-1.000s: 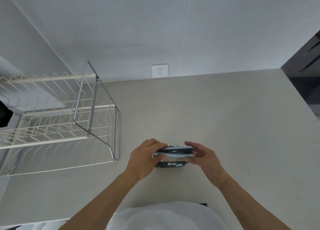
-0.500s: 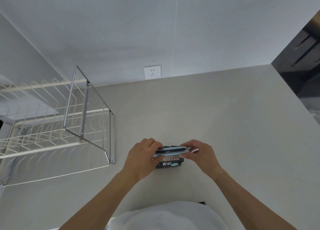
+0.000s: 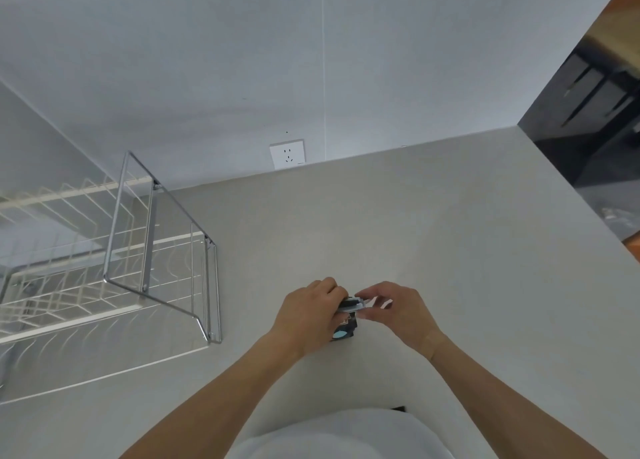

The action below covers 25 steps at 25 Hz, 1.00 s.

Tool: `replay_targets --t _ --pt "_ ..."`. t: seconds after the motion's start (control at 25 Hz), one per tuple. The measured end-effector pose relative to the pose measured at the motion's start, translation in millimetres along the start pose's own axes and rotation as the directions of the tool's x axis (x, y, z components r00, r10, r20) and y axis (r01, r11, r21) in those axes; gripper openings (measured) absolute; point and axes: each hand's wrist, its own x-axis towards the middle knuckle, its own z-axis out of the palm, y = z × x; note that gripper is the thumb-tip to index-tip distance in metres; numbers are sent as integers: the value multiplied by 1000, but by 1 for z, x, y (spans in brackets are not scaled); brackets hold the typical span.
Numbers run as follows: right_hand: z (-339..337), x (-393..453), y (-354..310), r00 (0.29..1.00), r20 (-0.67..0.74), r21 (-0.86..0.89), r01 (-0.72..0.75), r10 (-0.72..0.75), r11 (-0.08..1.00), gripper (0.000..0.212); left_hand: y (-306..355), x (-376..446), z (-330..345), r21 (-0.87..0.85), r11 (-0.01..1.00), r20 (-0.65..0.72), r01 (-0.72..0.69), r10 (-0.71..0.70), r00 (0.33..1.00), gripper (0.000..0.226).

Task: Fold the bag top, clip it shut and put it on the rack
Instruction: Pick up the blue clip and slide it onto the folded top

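A small dark bag (image 3: 343,331) with a light blue patch stands on the pale counter, mostly hidden between my hands. Across its folded top sits a pale clip (image 3: 354,305). My left hand (image 3: 308,315) wraps the bag's left side and top. My right hand (image 3: 398,311) pinches the clip's right end with thumb and fingers. The wire rack (image 3: 152,271), chrome frame with cream wires, stands to the left on the counter.
A white wall socket (image 3: 287,153) sits on the back wall. The counter's right edge (image 3: 588,213) drops to a dark floor area. My white shirt (image 3: 332,434) fills the bottom of the view.
My hands have closed in on each other, so less of the bag and clip shows. The camera has tilted, shifting the rack and the socket in the frame.
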Motion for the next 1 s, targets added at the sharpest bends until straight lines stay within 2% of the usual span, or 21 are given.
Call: replay_targets --t 0.16,0.72,1.0 --pt "-6 -3 -2 1000 9 -26 10 -9 1000 24 -3 -2 1 -56 998 6 33 -32 999 25" --pt "1 0 -7 998 31 -135 64 -60 989 12 1 1 7 -22 1000 -54 12 -13 998 23" --pt "3 0 -3 981 56 -265 195 -186 944 10 1 0 8 -17 1000 -67 -15 14 998 22"
